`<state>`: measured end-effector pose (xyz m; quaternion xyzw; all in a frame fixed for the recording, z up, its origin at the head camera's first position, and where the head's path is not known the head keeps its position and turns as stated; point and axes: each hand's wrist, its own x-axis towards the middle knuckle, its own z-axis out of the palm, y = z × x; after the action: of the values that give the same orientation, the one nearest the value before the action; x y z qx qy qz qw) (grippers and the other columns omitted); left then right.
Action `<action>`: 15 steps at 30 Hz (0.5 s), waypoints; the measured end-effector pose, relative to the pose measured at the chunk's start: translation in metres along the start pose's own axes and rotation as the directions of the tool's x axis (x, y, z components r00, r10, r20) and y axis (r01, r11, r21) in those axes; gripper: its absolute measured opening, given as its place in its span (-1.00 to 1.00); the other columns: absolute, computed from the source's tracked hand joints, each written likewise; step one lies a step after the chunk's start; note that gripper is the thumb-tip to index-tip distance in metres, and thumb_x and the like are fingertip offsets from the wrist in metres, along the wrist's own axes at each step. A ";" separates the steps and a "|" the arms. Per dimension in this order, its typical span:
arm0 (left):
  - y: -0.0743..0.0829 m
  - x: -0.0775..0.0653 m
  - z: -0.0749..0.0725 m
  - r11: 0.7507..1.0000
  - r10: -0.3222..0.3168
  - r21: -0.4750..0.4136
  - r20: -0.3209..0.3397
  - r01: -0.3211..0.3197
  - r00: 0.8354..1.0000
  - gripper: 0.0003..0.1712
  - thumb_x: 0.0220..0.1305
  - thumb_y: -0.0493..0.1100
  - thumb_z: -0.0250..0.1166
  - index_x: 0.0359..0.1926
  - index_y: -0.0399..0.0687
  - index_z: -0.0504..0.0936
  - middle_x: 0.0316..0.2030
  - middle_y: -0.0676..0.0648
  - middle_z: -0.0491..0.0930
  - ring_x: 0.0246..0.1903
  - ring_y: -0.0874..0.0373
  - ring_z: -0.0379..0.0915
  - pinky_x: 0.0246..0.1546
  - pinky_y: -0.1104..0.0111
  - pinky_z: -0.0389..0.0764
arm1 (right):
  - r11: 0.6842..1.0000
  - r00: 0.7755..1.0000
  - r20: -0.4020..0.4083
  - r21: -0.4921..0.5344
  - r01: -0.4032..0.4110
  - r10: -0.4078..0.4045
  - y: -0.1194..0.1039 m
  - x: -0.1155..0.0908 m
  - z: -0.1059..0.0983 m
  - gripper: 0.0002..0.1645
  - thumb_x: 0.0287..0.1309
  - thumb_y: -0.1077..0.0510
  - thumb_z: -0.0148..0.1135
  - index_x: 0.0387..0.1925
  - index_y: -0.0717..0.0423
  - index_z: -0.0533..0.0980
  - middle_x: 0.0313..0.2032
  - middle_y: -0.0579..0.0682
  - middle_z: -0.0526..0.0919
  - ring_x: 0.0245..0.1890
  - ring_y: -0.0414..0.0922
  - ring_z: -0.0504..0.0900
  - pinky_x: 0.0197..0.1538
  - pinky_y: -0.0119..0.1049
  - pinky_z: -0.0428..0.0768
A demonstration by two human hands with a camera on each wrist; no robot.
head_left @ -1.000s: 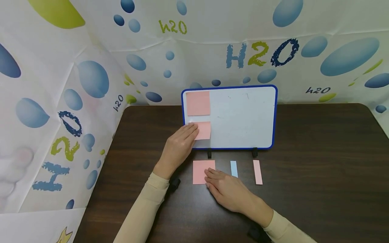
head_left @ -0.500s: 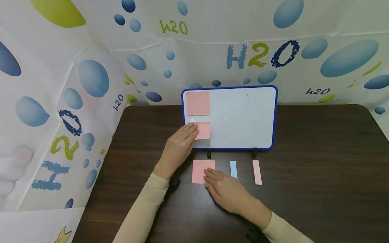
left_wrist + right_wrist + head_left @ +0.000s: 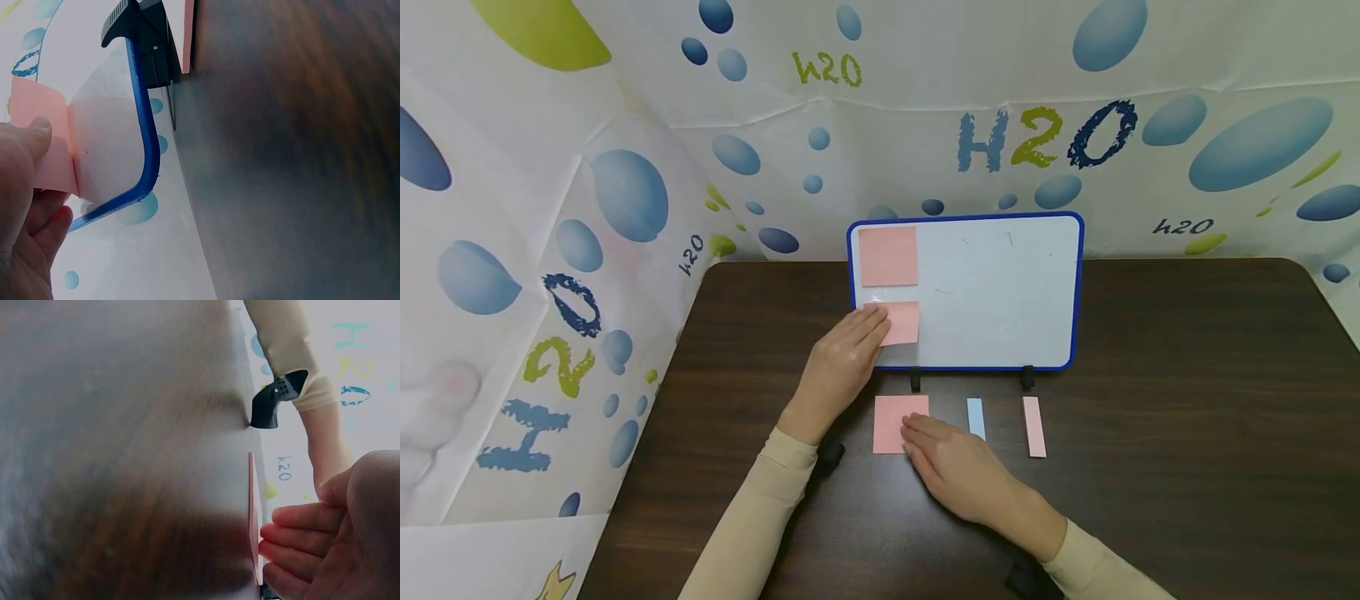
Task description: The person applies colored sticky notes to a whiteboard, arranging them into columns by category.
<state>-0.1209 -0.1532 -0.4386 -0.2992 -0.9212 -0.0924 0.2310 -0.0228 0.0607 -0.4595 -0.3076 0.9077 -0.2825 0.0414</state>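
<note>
In the head view my left hand (image 3: 842,362) is at the lower left of a small whiteboard (image 3: 1000,292) with a blue frame. It pinches a pink sticky note (image 3: 53,159) between thumb and fingers; the left wrist view shows the note bent, one edge against the board. A second pink sticky note (image 3: 889,257) lies flat on the board's upper left. My right hand (image 3: 958,467) has its fingers straight, tips resting on the right side of a square pink sticky-note pad (image 3: 889,425) on the table. Those fingers cover part of the pad.
A thin blue strip (image 3: 975,418), partly behind my right hand, and a thin pink strip (image 3: 1034,427) lie on the dark wooden table (image 3: 1187,417). Black feet (image 3: 1027,377) support the board's lower edge. A patterned sheet (image 3: 910,137) hangs behind the table.
Almost nothing differs. My right hand has shifted very slightly left; the left hand and its note hold their place.
</note>
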 end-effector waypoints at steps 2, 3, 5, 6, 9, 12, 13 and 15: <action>0.000 0.000 0.000 1.000 0.001 -0.006 -0.005 -0.001 1.000 -0.56 0.28 -0.27 0.42 0.18 -0.21 0.67 0.20 -0.17 0.65 0.24 -0.01 0.59 0.34 0.18 0.52 | 1.000 1.000 0.001 0.013 -0.007 0.007 0.000 0.000 -0.001 -0.57 0.50 0.04 0.07 0.19 0.18 0.62 0.24 0.07 0.65 0.30 -0.05 0.60 0.30 -0.07 0.61; 0.000 0.000 0.000 1.000 0.003 -0.007 -0.008 -0.003 1.000 -0.56 0.28 -0.27 0.43 0.18 -0.21 0.68 0.20 -0.17 0.65 0.24 -0.02 0.59 0.34 0.17 0.52 | 1.000 1.000 -0.001 0.018 -0.010 0.010 -0.001 0.000 -0.002 -0.57 0.50 0.04 0.07 0.18 0.18 0.62 0.24 0.07 0.65 0.30 -0.05 0.60 0.31 -0.07 0.61; 0.000 0.000 0.000 1.000 0.006 -0.008 -0.013 -0.006 1.000 -0.56 0.28 -0.27 0.42 0.18 -0.21 0.68 0.20 -0.17 0.65 0.24 -0.02 0.59 0.34 0.17 0.52 | 0.999 1.000 -0.010 0.035 -0.015 0.015 -0.001 0.000 -0.004 -0.58 0.50 0.06 0.07 0.18 0.18 0.63 0.24 0.07 0.65 0.31 -0.05 0.60 0.31 -0.06 0.60; 0.000 0.000 0.000 1.000 0.007 -0.008 -0.015 -0.007 1.000 -0.56 0.28 -0.27 0.42 0.18 -0.21 0.68 0.20 -0.17 0.65 0.24 -0.02 0.59 0.34 0.18 0.52 | 0.999 1.000 -0.015 0.044 -0.016 0.017 -0.001 0.000 -0.004 -0.58 0.50 0.06 0.07 0.18 0.18 0.63 0.25 0.07 0.65 0.31 -0.05 0.59 0.31 -0.06 0.60; 0.000 0.000 0.000 1.000 0.008 -0.008 -0.019 -0.008 1.000 -0.56 0.28 -0.25 0.43 0.18 -0.21 0.68 0.20 -0.17 0.65 0.24 -0.02 0.59 0.34 0.17 0.52 | 0.998 1.000 -0.026 0.061 -0.013 0.015 -0.002 0.000 -0.006 -0.58 0.50 0.07 0.07 0.19 0.18 0.62 0.26 0.07 0.64 0.32 -0.05 0.58 0.32 -0.05 0.60; 0.000 0.000 0.000 1.000 0.007 -0.011 -0.022 -0.007 1.000 -0.56 0.28 -0.24 0.43 0.18 -0.21 0.68 0.19 -0.17 0.65 0.24 -0.02 0.60 0.34 0.17 0.52 | 0.998 0.999 -0.038 0.070 -0.009 0.012 -0.001 0.001 -0.006 -0.58 0.50 0.08 0.08 0.19 0.19 0.62 0.25 0.08 0.64 0.32 -0.05 0.59 0.31 -0.04 0.60; -0.001 0.000 0.000 1.000 0.007 -0.011 -0.021 -0.007 1.000 -0.56 0.27 -0.24 0.43 0.18 -0.21 0.68 0.19 -0.17 0.65 0.24 -0.02 0.60 0.34 0.16 0.52 | 0.998 0.999 -0.047 0.069 -0.009 0.012 -0.001 0.001 -0.007 -0.59 0.49 0.09 0.08 0.19 0.19 0.62 0.25 0.08 0.64 0.31 -0.05 0.59 0.31 -0.04 0.61; -0.001 0.000 0.000 1.000 0.007 -0.012 -0.019 -0.008 1.000 -0.55 0.27 -0.24 0.44 0.18 -0.21 0.68 0.19 -0.17 0.65 0.24 -0.02 0.59 0.34 0.16 0.52 | 0.997 0.997 -0.070 0.072 -0.012 0.017 0.000 0.002 -0.008 -0.60 0.48 0.10 0.10 0.18 0.19 0.62 0.24 0.07 0.65 0.31 -0.05 0.60 0.31 -0.05 0.61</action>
<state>-0.1210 -0.1538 -0.4390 -0.3030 -0.9172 -0.0999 0.2385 -0.0263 0.0636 -0.4524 -0.2891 0.9001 -0.3252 0.0221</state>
